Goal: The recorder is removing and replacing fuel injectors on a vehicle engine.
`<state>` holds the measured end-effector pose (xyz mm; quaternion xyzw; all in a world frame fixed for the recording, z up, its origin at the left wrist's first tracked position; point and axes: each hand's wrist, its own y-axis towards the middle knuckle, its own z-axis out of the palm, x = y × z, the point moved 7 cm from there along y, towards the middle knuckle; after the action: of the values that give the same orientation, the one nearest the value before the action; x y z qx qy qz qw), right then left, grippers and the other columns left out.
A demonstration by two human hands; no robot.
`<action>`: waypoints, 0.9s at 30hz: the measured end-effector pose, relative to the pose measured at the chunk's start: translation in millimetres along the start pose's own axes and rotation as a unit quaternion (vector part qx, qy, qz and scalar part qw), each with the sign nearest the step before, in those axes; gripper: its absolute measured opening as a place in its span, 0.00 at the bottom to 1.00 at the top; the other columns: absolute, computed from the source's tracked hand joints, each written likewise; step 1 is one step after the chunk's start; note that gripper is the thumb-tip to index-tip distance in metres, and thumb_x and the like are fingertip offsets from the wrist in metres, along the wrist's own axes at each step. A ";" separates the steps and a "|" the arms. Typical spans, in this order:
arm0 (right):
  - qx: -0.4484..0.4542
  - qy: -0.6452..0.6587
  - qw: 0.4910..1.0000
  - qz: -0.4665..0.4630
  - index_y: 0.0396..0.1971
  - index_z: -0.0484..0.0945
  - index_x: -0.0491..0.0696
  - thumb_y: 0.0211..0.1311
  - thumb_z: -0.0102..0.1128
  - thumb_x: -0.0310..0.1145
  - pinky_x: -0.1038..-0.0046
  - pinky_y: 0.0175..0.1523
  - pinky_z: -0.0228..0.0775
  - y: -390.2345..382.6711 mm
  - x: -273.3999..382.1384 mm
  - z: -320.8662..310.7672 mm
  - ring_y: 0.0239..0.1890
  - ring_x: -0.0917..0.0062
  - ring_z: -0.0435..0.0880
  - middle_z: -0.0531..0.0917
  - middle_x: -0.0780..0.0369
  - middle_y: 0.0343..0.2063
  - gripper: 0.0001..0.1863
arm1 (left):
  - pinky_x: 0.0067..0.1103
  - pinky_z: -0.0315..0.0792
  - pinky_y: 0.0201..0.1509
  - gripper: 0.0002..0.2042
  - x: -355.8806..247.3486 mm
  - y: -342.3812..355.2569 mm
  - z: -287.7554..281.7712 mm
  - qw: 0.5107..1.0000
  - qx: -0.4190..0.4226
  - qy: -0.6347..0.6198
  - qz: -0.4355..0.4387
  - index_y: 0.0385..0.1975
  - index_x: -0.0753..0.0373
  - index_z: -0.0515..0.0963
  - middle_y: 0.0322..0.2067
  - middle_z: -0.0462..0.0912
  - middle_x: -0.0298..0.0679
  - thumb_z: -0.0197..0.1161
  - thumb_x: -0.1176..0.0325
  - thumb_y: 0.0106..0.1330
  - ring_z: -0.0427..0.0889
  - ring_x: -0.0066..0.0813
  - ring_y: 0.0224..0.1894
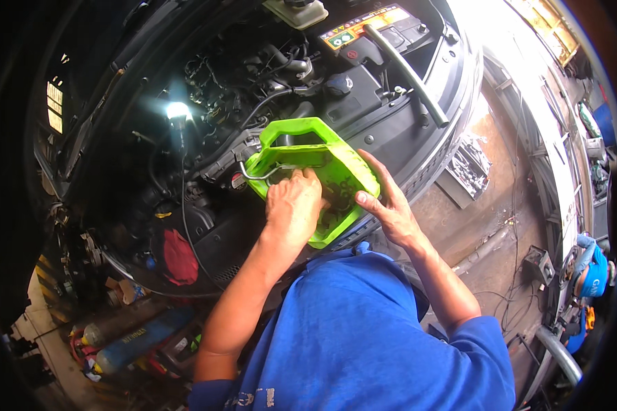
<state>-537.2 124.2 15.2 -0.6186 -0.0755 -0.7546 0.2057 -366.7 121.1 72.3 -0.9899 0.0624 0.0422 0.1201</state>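
Note:
A bright green plastic tray with a handle opening (300, 128) is held over the front of a car's engine bay. My right hand (393, 211) grips its right wall, thumb on the near edge and fingers along the outer side. Inside the tray, my left hand (291, 204) reaches down with curled fingers; the fingertips are partly hidden, and what they pinch cannot be made out. Small dark metal pieces (343, 194) like bolts lie on the tray's floor. A bent shiny metal rod (256, 177) sticks out over the left edge, close to my left fingers.
A lit work lamp (179, 110) with a cord hangs in the engine bay. A grey tube (408, 75) lies across the battery (373, 31). A red cloth (178, 257) rests at the left. On the floor stand a box of metal parts (465, 170) and a blue cylinder (144, 340).

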 end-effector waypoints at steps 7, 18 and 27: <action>0.000 -0.024 1.000 0.001 0.79 0.59 0.47 0.68 0.70 0.56 0.61 0.81 0.52 -0.4 2.2 -0.2 0.78 0.66 0.61 0.67 0.54 0.74 0.48 | 0.42 0.83 0.46 0.20 2.8 2.8 6.9 0.999 0.027 -0.030 -0.013 0.42 0.73 0.79 0.38 0.87 0.59 0.78 0.65 0.58 0.89 0.56 0.41; -0.005 0.011 1.000 0.010 0.79 0.59 0.48 0.67 0.72 0.53 0.62 0.80 0.52 -0.7 0.3 -0.3 0.78 0.66 0.61 0.68 0.54 0.73 0.48 | 0.24 0.83 0.53 0.20 36.4 -21.6 -44.9 0.821 0.082 -0.562 -0.062 0.55 0.73 0.78 0.46 0.87 0.44 0.75 0.75 0.66 0.87 0.25 0.46; -0.005 0.035 0.999 0.024 0.79 0.59 0.47 0.67 0.74 0.48 0.64 0.80 0.52 -0.7 9.7 5.5 0.77 0.68 0.63 0.68 0.56 0.72 0.48 | 0.27 0.84 0.60 0.21 76.1 -51.7 -48.8 0.584 -0.003 -0.810 -0.055 0.58 0.70 0.76 0.56 0.84 0.57 0.70 0.71 0.69 0.88 0.37 0.52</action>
<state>-533.9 124.7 25.9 -0.5945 -0.0498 -0.7709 0.2232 -281.1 150.4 124.1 -0.5481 -0.1152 0.8197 0.1205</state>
